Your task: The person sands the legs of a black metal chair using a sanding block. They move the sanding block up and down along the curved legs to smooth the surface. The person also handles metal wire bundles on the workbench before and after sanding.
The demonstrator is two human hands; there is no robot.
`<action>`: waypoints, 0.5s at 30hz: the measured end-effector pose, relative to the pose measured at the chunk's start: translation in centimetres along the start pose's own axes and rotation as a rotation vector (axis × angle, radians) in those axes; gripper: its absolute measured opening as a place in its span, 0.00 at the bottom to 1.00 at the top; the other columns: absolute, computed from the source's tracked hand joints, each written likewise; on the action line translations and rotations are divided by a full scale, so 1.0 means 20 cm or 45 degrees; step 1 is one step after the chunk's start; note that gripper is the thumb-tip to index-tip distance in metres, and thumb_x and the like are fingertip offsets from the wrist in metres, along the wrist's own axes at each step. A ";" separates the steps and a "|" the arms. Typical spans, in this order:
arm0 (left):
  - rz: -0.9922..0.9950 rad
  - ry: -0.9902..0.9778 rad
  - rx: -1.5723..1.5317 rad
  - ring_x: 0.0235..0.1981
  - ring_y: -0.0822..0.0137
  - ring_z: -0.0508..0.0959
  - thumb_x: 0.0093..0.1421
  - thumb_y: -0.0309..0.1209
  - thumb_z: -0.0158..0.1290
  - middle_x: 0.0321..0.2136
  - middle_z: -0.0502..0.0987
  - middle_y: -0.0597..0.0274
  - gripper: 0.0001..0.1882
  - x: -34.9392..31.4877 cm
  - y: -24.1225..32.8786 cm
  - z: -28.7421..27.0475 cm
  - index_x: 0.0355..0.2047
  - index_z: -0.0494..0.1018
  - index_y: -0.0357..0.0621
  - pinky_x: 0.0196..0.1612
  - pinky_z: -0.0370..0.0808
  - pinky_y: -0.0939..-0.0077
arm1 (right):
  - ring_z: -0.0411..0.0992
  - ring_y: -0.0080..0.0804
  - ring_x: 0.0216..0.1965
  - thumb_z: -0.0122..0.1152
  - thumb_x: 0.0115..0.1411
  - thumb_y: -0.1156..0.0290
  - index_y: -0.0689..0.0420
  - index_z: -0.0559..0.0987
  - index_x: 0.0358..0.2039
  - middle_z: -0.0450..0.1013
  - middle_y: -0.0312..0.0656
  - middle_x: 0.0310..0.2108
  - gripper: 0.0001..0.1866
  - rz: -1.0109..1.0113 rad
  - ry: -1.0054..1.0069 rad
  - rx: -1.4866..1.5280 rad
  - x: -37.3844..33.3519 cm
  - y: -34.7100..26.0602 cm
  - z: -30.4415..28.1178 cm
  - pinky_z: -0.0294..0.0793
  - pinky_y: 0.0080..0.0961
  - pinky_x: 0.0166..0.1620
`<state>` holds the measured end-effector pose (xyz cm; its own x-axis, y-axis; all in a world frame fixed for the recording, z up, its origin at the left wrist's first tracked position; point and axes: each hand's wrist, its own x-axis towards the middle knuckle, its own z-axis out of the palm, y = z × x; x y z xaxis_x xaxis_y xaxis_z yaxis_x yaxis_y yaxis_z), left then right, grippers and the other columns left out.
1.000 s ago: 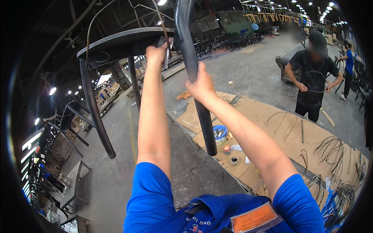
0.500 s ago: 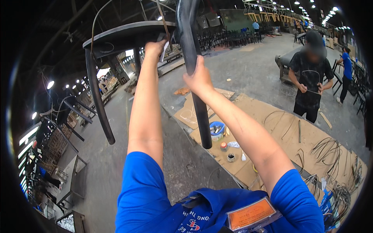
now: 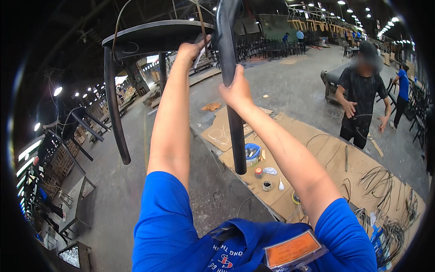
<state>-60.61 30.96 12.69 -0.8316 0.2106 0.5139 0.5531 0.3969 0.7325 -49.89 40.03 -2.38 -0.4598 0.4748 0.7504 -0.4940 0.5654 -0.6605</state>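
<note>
A black wooden chair (image 3: pixel 158 37) hangs in front of me at about head height, its round-edged seat at the upper left. My right hand (image 3: pixel 237 88) is wrapped round one of its legs (image 3: pixel 237 140), partway up. At the seat's edge, close to that leg, my left hand (image 3: pixel 192 51) is raised with a thin white sheet (image 3: pixel 199 56), paper or cloth, in it. The left fingertips are blurred against the dark seat. Another chair leg (image 3: pixel 115 109) hangs down at the left.
A cardboard-covered table (image 3: pixel 312 154) stands below right, with a blue-lined tub (image 3: pixel 252 152), small jars (image 3: pixel 267 185) and coiled wires (image 3: pixel 383 186). Beyond it stands a person (image 3: pixel 362 95) in black. More dark chairs (image 3: pixel 77 122) hang at the left. A thin cable (image 3: pixel 116 27) loops beside the seat.
The chair and both my hands have shifted slightly right in view. My left hand has slid along the seat edge toward the leg. The person across the table has spread their hands apart.
</note>
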 end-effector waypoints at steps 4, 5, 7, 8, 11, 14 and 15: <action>0.006 0.078 0.114 0.28 0.64 0.74 0.35 0.61 0.66 0.28 0.76 0.50 0.44 0.04 -0.01 -0.03 0.32 0.74 0.23 0.33 0.72 0.71 | 0.73 0.55 0.35 0.59 0.46 0.71 0.65 0.57 0.49 0.72 0.60 0.31 0.32 -0.004 -0.011 -0.012 0.00 -0.01 -0.01 0.72 0.40 0.38; 0.026 0.046 0.103 0.29 0.64 0.74 0.35 0.61 0.66 0.28 0.76 0.50 0.45 0.06 -0.01 -0.03 0.32 0.74 0.23 0.34 0.71 0.71 | 0.72 0.57 0.36 0.60 0.46 0.71 0.65 0.57 0.49 0.72 0.61 0.33 0.32 -0.002 -0.014 -0.001 -0.01 -0.02 -0.01 0.72 0.41 0.40; 0.018 -0.006 0.067 0.30 0.63 0.74 0.35 0.61 0.65 0.28 0.76 0.49 0.45 0.07 -0.03 -0.03 0.32 0.74 0.23 0.35 0.71 0.70 | 0.72 0.58 0.37 0.61 0.46 0.71 0.64 0.57 0.49 0.72 0.62 0.34 0.32 0.036 -0.055 0.010 -0.01 -0.04 -0.02 0.72 0.42 0.41; -0.003 -0.078 0.052 0.30 0.63 0.74 0.35 0.62 0.65 0.29 0.76 0.49 0.45 0.07 -0.04 -0.03 0.32 0.74 0.23 0.36 0.71 0.70 | 0.72 0.58 0.37 0.61 0.46 0.71 0.64 0.57 0.48 0.72 0.62 0.34 0.31 0.064 -0.087 0.018 -0.02 -0.05 -0.02 0.72 0.42 0.41; 0.059 0.059 0.204 0.30 0.64 0.74 0.35 0.61 0.65 0.30 0.76 0.49 0.45 0.06 -0.06 -0.05 0.33 0.74 0.23 0.36 0.71 0.70 | 0.72 0.58 0.37 0.61 0.46 0.72 0.65 0.57 0.48 0.72 0.62 0.33 0.31 0.054 -0.061 -0.007 -0.02 -0.08 -0.02 0.72 0.42 0.41; 0.254 0.153 0.206 0.31 0.65 0.75 0.38 0.58 0.65 0.32 0.77 0.51 0.42 0.03 -0.04 -0.06 0.36 0.75 0.25 0.37 0.71 0.70 | 0.72 0.58 0.36 0.62 0.46 0.71 0.65 0.56 0.48 0.72 0.62 0.33 0.32 0.006 -0.055 -0.023 -0.02 -0.09 -0.01 0.72 0.42 0.41; 0.343 0.090 0.107 0.31 0.65 0.75 0.38 0.58 0.65 0.32 0.77 0.51 0.41 0.03 -0.04 -0.06 0.36 0.75 0.26 0.37 0.71 0.71 | 0.72 0.58 0.36 0.62 0.46 0.71 0.65 0.56 0.48 0.72 0.61 0.33 0.32 -0.023 -0.033 -0.020 -0.02 -0.10 0.00 0.72 0.42 0.41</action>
<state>-61.40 29.76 12.90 -0.6481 0.2572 0.7168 0.7451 0.4086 0.5271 -48.72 38.82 -1.39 -0.4700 0.4470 0.7611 -0.4907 0.5845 -0.6462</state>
